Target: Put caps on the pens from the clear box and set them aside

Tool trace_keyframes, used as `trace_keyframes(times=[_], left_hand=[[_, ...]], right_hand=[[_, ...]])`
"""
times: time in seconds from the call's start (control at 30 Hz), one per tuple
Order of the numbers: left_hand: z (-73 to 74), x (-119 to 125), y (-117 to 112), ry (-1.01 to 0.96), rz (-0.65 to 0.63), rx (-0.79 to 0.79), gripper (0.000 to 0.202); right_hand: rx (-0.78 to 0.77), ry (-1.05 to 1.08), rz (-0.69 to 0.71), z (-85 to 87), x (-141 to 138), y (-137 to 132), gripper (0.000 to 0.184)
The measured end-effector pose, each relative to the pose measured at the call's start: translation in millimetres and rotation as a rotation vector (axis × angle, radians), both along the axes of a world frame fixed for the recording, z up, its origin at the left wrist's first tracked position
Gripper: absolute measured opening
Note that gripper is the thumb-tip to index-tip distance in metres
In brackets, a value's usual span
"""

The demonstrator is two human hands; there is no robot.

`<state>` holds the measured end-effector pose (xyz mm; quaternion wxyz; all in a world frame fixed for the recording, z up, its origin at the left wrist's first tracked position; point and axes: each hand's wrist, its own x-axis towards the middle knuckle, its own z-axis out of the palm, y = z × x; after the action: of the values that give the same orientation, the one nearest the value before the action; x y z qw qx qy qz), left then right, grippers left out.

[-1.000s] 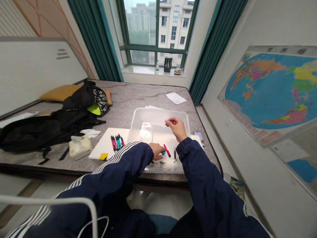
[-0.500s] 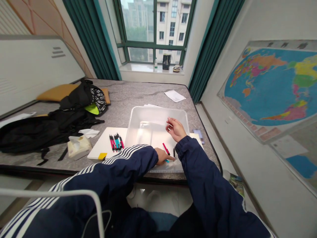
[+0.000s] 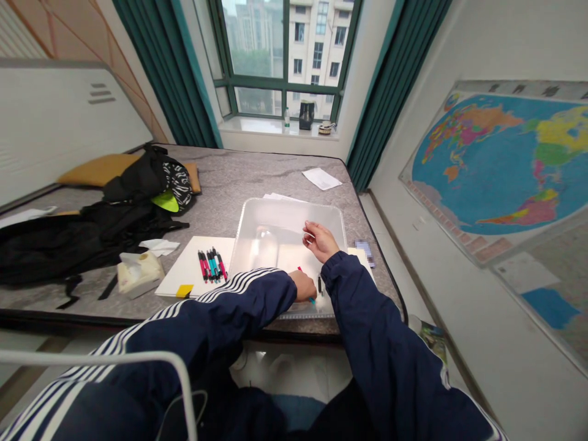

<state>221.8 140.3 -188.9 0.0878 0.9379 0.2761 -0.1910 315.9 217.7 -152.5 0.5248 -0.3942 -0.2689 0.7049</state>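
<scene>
Inside a clear plastic bin [image 3: 290, 206], my left hand [image 3: 303, 286] reaches down with curled, closed fingers. A teal pen [image 3: 313, 301] shows just under its fingertips, and the end of a red pen [image 3: 300, 268] sticks out behind it. What the fingers grip is hidden. To their right lies a small black piece [image 3: 320, 285] on the bin floor. My right hand [image 3: 320, 241] hovers over the bin's right side, its fingers loosely bent and apart, with nothing visible in them.
Several red, teal and black pens [image 3: 212, 265] lie on a cream sheet [image 3: 177, 269] left of the bin. Farther left are a tissue pack [image 3: 139, 274] and a black backpack [image 3: 92, 239]. A paper [image 3: 321, 179] lies behind the bin. A white tube [image 3: 114, 357] crosses the lower left.
My left hand has gone from a stretched index finger to curled fingers and now covers most of the red pen. The teal pen end has shifted slightly. My right hand stays nearly still.
</scene>
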Motion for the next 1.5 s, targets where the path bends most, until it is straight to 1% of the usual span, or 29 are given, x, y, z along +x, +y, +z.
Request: trace_keyframes(times=[0.13, 0.2, 0.23, 0.3, 0.37, 0.4, 0.47, 0.5, 0.6, 0.67, 0.77, 0.83, 0.93, 1.03, 1.1, 1.2, 1.37, 1.5], left_hand=[[-0.8, -0.1, -3.0, -0.035, -0.037, 0.012, 0.023], [-0.3, -2.5, -0.7, -0.067, -0.030, 0.025, 0.021], [1.3, -4.9, 2.3, -0.098, -0.011, 0.029, 0.022], [7.6, -13.0, 12.0, -0.201, 0.073, 0.039, 0.026], [17.4, -25.6, 26.3, -0.351, 0.230, 0.067, 0.024], [22.7, -33.2, 34.5, -0.457, 0.319, 0.085, 0.022], [32.6, -48.9, 51.4, -0.725, 0.484, 0.083, 0.016], [36.5, -56.2, 59.5, -0.873, 0.591, 0.083, 0.013], [43.1, -72.0, 78.9, -1.233, 0.898, -0.073, 0.015], [44.4, -76.9, 87.0, -1.384, 1.081, -0.222, 0.022], [45.2, -80.3, 92.4, -1.497, 1.285, -0.441, 0.033], [45.8, -82.7, 93.0, -1.520, 1.358, -0.546, 0.035], [47.1, -86.5, 92.2, -1.527, 1.375, -0.637, 0.034], [48.1, -87.9, 90.9, -1.540, 1.309, -0.717, 0.037], [48.1, -87.6, 90.5, -1.548, 1.281, -0.744, 0.041], [46.6, -87.6, 91.0, -1.555, 1.281, -0.749, 0.046], [42.9, -89.0, 93.2, -1.562, 1.247, -0.741, 0.050], [41.0, -88.8, 94.4, -1.532, 1.215, -0.742, 0.054]], right_hand=[[0.043, 0.000, 0.004, -2.3, 0.9, 0.2, 0.024], [0.051, -0.002, 0.006, -4.0, 1.2, 0.9, 0.022], [0.049, -0.002, 0.004, -5.3, 1.3, 1.7, 0.021], [0.040, -0.002, -0.008, -8.5, 1.6, 4.1, 0.018], [0.022, -0.011, -0.030, -12.1, 1.8, 7.6, 0.017], [0.014, -0.018, -0.042, -13.7, 1.9, 9.7, 0.016], [0.003, -0.026, -0.061, -16.0, 1.8, 13.9, 0.016], [-0.001, -0.025, -0.065, -16.6, 1.5, 15.9, 0.017], [-0.007, -0.014, -0.055, -16.7, -0.5, 20.5, 0.021], [-0.004, -0.018, -0.033, -16.5, -2.7, 22.3, 0.025], [-0.006, -0.031, -0.002, -16.3, -7.0, 23.3, 0.030], [-0.001, -0.034, 0.013, -15.4, -10.2, 23.0, 0.034], [0.045, -0.046, 0.063, -13.3, -14.5, 21.2, 0.038], [0.088, -0.063, 0.135, -12.5, -16.4, 18.7, 0.038], [0.095, -0.069, 0.174, -13.3, -16.5, 17.3, 0.036], [0.109, -0.063, 0.214, -14.8, -16.4, 16.1, 0.031], [0.152, -0.064, 0.199, -14.6, -17.8, 15.3, 0.020], [0.186, -0.067, 0.179, -14.8, -18.9, 15.6, 0.017]])
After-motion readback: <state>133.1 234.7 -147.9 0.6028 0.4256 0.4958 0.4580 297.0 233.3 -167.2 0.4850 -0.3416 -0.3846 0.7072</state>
